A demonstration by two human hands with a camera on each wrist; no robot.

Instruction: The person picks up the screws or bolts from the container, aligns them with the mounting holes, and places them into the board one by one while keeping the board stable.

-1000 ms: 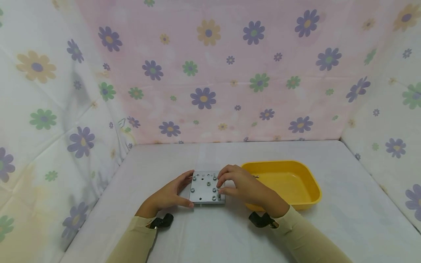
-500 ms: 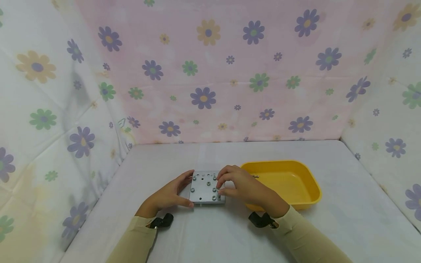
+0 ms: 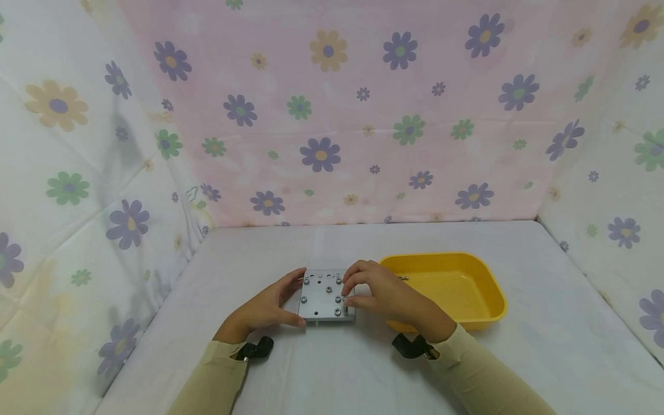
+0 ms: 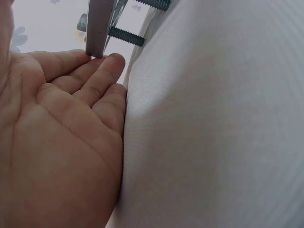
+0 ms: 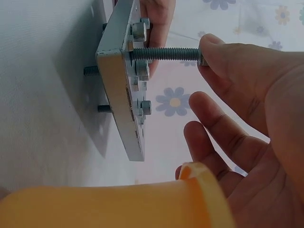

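Note:
A silver metal plate (image 3: 323, 302) stands just above the table on the bolts passing through it, several bolt heads showing on top. My left hand (image 3: 263, 308) holds its left side, thumb at the near corner and fingers at the far one. In the left wrist view those fingers (image 4: 107, 73) touch the plate's edge, beside a protruding threaded end (image 4: 127, 36). Between thumb and index finger, my right hand (image 3: 386, 294) pinches the head of a long bolt (image 5: 166, 53). That bolt is upright to the plate, its tip at a hole near the right edge and most of its thread exposed.
A yellow tray (image 3: 499, 297) stands right of the plate, partly under my right forearm. Inside it, near the left wall, lies a small bolt (image 3: 403, 278). White cloth covers the table (image 3: 332, 374), and flowered fabric (image 3: 363, 144) surrounds it at the back and sides.
My right fingertips shift very slightly around the bolt head. The left hand, plate and tray keep their places.

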